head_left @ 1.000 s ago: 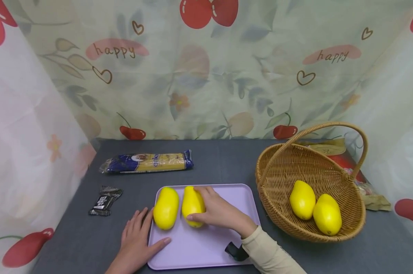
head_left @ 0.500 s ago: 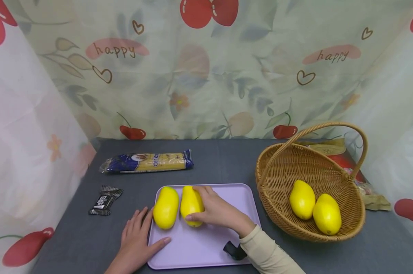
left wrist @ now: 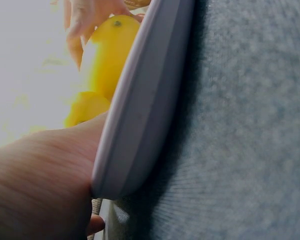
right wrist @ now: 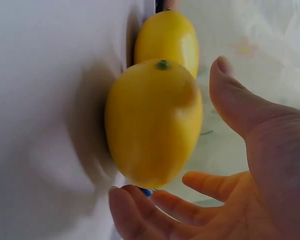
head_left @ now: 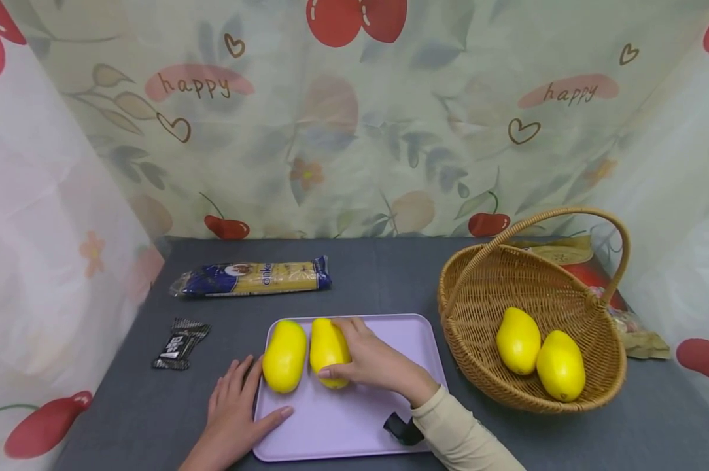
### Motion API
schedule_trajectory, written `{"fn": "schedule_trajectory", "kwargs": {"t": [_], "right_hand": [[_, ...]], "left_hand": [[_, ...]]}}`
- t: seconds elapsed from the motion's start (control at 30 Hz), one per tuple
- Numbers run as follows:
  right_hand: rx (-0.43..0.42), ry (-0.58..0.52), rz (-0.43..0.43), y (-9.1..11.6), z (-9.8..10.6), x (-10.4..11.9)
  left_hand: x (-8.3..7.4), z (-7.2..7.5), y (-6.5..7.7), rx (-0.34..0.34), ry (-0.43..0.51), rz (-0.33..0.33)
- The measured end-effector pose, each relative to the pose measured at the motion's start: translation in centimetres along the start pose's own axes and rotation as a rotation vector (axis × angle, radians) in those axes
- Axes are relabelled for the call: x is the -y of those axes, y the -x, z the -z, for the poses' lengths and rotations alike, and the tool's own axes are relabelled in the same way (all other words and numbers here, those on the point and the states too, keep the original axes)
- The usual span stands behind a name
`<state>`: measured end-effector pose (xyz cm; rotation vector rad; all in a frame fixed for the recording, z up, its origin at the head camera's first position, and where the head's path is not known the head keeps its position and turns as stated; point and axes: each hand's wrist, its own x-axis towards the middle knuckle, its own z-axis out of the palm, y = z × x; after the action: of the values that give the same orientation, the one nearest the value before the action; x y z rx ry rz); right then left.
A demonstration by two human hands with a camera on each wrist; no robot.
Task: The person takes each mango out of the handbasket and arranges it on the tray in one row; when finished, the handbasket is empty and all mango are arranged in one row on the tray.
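Observation:
Two yellow mangoes lie side by side on a lilac tray (head_left: 337, 428). My right hand (head_left: 375, 360) is spread around the right-hand mango (head_left: 325, 347), its fingers at the far end and its thumb at the near end. In the right wrist view, that mango (right wrist: 152, 125) rests on the tray, with background showing between it and the thumb (right wrist: 235, 95). The other mango (head_left: 285, 356) is by the tray's left rim. My left hand (head_left: 233, 405) rests at this rim, fingers extended outside and thumb over the edge; in the left wrist view the tray wall (left wrist: 145, 110) is beside it.
A wicker basket (head_left: 469, 353) with a tall handle stands on the right, holding two more mangoes (head_left: 518, 341). Behind it lies a brown and red package (head_left: 643, 343). A pasta pack (head_left: 251, 278) lies at the back left, and a small black packet (head_left: 180, 343) nearer.
My right hand and the mango beside it have shifted very slightly left since the first frame. The left hand and the other mango have stayed put.

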<state>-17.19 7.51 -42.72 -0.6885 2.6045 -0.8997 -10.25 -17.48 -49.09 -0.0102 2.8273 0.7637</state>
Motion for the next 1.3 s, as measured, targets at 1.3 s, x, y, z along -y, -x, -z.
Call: {"fn": "schedule_trajectory", "kwargs": {"t": [1.3], "right_hand": [[0.091,0.359,-0.156,14.5,19.8,-10.7]], "left_hand": [[0.1,0.1,-0.1,0.022,0.021,0.003]]}}
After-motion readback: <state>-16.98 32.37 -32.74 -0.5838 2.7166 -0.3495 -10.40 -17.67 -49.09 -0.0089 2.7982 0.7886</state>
